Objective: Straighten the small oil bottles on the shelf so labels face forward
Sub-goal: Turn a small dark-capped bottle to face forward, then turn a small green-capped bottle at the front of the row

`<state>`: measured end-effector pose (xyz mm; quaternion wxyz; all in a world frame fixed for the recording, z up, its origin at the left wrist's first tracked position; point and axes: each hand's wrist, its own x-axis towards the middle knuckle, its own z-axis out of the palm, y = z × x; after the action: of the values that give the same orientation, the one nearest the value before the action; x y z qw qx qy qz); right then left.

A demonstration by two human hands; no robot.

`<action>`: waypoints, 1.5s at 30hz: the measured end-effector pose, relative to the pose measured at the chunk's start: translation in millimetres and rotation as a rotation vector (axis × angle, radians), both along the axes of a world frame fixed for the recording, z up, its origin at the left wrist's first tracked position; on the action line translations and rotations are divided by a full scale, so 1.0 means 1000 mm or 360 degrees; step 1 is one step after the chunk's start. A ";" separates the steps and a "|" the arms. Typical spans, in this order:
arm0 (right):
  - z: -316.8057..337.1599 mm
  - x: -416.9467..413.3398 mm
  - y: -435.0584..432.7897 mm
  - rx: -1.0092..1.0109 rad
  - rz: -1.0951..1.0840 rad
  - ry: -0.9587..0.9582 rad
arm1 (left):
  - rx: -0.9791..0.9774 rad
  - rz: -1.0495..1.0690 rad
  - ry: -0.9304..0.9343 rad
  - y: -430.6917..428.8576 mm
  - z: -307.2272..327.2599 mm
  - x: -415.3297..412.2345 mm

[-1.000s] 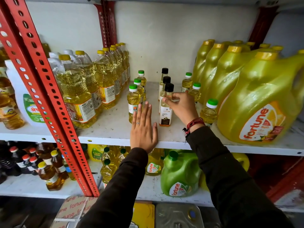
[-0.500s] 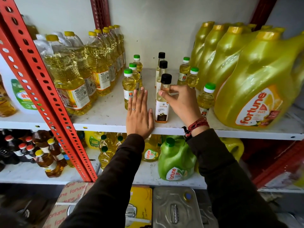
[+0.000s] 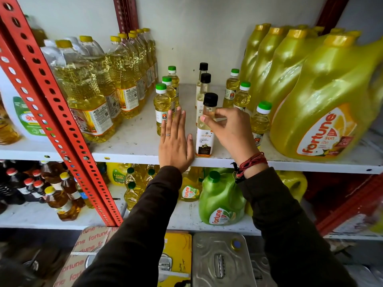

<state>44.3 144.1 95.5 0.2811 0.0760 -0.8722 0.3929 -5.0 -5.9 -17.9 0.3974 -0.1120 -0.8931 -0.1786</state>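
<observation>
Small oil bottles stand in three rows on the white shelf. The front black-capped coconut oil bottle stands near the shelf's front edge, its white label facing me. My right hand pinches its neck just under the cap. Two more black-capped bottles stand behind it. My left hand lies flat on the shelf, fingers together, between that bottle and the front green-capped bottle. Green-capped yellow bottles also stand at the right.
Tall clear oil bottles crowd the shelf's left side, large yellow Fortune jugs the right. A red perforated upright slants across the left. On the lower shelf stand a green jug and dark bottles; tins and a carton sit below.
My right hand has slid up from the coconut oil bottle's body to its neck. My left hand stays flat on the shelf. The camera has come closer.
</observation>
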 end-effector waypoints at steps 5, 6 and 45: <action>0.002 0.003 -0.002 -0.0017 -0.0008 -0.0044 | -0.0005 0.0006 -0.0014 0.000 0.000 0.000; 0.003 0.004 -0.002 -0.0034 -0.0004 -0.0058 | -0.0007 0.0008 -0.0016 0.000 -0.001 -0.001; 0.021 -0.082 -0.120 -0.0225 0.0154 -0.0436 | 0.0063 -0.0009 -0.0063 -0.114 0.003 -0.010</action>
<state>-37.6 23.7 116.2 0.1448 0.0435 -0.8679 0.4732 -14.7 -120.3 -14.6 0.3813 -0.1032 -0.8967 -0.1996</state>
